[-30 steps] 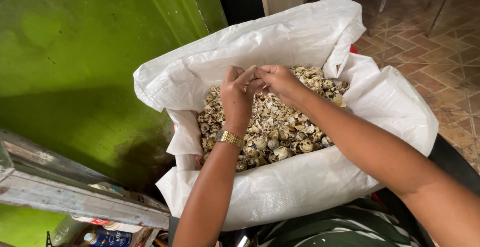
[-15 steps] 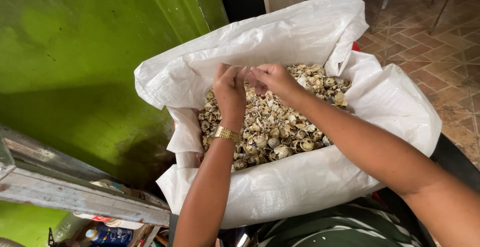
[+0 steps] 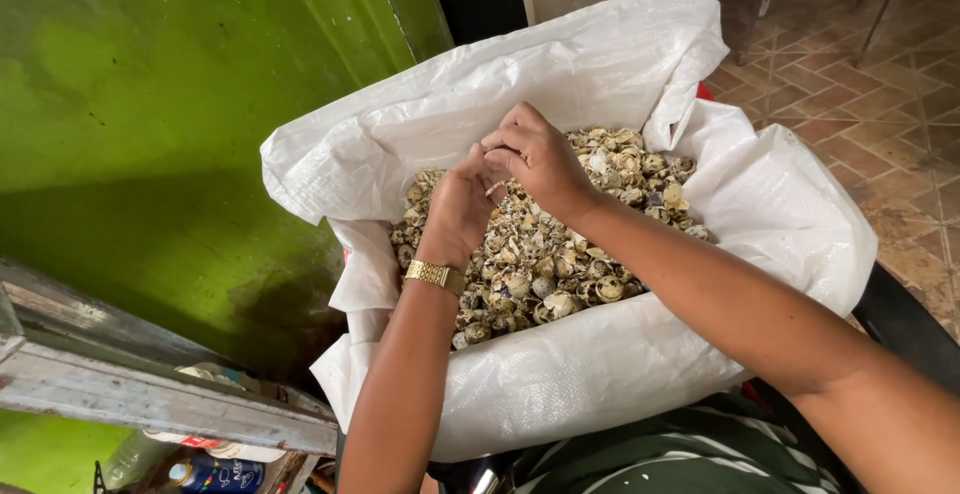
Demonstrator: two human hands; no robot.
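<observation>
Both forearms reached forward from the lower edge of the view, bare to the elbow; the left hand point(image 3: 458, 206) rose nearly straight up, back toward the camera, with a gold watch band at the wrist; the right hand point(image 3: 535, 154) came in diagonally from the lower right, knuckles up and fingers curled down; the two hands met fingertip to fingertip, whatever lay between them hidden.

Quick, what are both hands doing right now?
Left hand: curled above the shells; what it holds cannot be told.
Right hand: fingers curled, touching the left; contents hidden.
</observation>
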